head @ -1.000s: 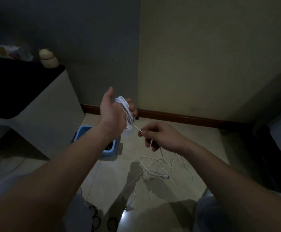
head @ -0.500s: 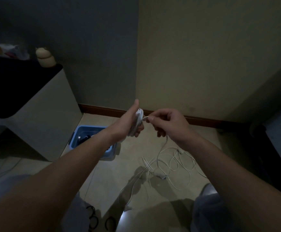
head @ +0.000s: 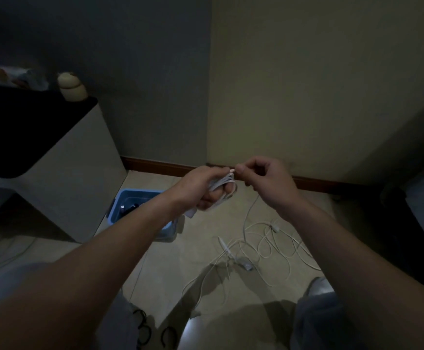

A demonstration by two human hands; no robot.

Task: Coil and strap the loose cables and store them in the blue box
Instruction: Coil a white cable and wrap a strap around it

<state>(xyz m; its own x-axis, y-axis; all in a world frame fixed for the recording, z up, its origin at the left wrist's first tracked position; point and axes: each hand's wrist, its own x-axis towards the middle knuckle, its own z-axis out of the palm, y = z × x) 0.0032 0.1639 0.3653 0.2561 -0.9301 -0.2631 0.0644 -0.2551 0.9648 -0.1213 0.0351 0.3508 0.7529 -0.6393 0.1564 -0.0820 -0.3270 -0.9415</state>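
Cable coil [head: 223,183]: white, looped round left hand [head: 199,189], held mid-air in front of the wall corner, above the floor [head: 198,238]. Left fingers [head: 207,202] curl around the loops. Right hand [head: 266,184] sits just beside it, thumb and forefinger pinching a short white bit of cable at the top of the coil, other fingers curled in. One strand drops from the hands to a loose tangle [head: 264,246] of white cable on the floor, right of centre. Blue box [head: 118,210] on the floor under the left forearm, partly hidden by it, dark items inside, next to a white cabinet [head: 66,173]. Black loops [head: 142,332] on the floor at the bottom edge.
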